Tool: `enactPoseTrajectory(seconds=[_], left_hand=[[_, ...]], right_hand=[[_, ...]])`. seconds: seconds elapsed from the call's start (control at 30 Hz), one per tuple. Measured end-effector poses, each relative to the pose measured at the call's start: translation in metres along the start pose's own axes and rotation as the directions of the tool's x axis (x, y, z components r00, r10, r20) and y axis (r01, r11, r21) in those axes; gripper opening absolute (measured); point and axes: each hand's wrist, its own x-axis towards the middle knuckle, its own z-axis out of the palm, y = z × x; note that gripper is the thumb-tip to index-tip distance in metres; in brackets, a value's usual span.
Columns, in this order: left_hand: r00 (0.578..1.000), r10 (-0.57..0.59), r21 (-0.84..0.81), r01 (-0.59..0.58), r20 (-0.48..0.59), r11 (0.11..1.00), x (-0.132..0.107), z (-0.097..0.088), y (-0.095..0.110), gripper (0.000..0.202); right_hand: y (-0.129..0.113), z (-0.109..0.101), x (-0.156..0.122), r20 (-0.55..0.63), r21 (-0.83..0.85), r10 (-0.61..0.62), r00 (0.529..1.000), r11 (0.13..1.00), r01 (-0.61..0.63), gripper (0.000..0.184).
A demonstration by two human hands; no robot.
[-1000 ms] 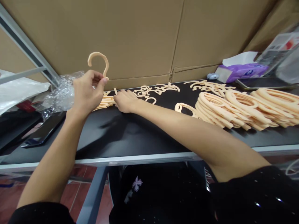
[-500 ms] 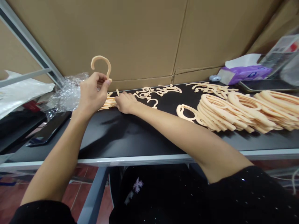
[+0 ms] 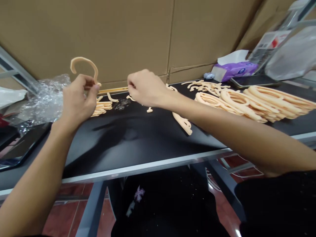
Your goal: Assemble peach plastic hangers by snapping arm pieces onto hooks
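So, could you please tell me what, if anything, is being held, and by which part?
The left hand holds a hook by its lower end; whether the curled right hand holds anything cannot be told.

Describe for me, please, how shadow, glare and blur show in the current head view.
In the head view, a soft-edged shadow darkens the table; in the head view, the plastic wrap has bright glints; also in the head view, the right hand looks slightly soft, perhaps from motion, while the hook in the left hand has a clear outline.
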Motion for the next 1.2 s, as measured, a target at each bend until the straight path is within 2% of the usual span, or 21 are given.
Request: enactPoseTrajectory(seconds=[0.1, 0.17, 0.23, 0.33, 0.5, 0.67, 0.9, 1.07, 1.2], left_hand=[[0.998, 0.003, -0.089, 0.003, 0.066, 0.996, -0.004, 0.009, 0.002, 0.017], [0.981, -0.001, -0.250, 0.051, 0.196, 0.967, -0.010, 0.017, 0.008, 0.021], [0.968, -0.005, -0.355, 0.096, 0.251, 0.930, -0.017, 0.026, 0.017, 0.024], [0.939, 0.012, -0.417, 0.141, 0.344, 0.898, -0.028, 0.038, 0.029, 0.024], [0.945, -0.016, -0.462, 0.174, 0.327, 0.870, -0.031, 0.048, 0.033, 0.030], [0.960, -0.050, -0.502, 0.188, 0.275, 0.844, -0.026, 0.043, 0.029, 0.037], [0.930, -0.047, -0.549, 0.255, 0.364, 0.796, -0.030, 0.038, 0.038, 0.043], [0.924, -0.080, -0.577, 0.300, 0.375, 0.760, -0.033, 0.043, 0.041, 0.044], [0.909, -0.114, -0.581, 0.349, 0.401, 0.735, -0.036, 0.045, 0.044, 0.046]], right_hand=[[0.021, -0.017, -0.017, -0.096, 0.096, 0.038, 0.995, 0.995, -0.028, 0.030], [0.029, -0.024, -0.026, -0.133, 0.151, 0.078, 0.988, 0.987, -0.057, 0.030], [0.035, -0.026, -0.031, -0.165, 0.200, 0.129, 0.978, 0.975, -0.095, 0.032], [0.042, -0.024, -0.034, -0.191, 0.267, 0.191, 0.963, 0.954, -0.136, 0.031], [0.058, -0.020, -0.038, -0.220, 0.323, 0.215, 0.952, 0.936, -0.137, 0.026], [0.061, -0.021, -0.041, -0.219, 0.333, 0.216, 0.951, 0.933, -0.135, 0.023], [0.054, -0.016, -0.040, -0.181, 0.342, 0.211, 0.960, 0.929, -0.140, 0.025], [0.052, -0.001, -0.036, -0.195, 0.474, 0.250, 0.948, 0.871, -0.132, 0.031], [0.045, 0.008, -0.035, -0.199, 0.606, 0.312, 0.929, 0.784, -0.134, 0.030]])
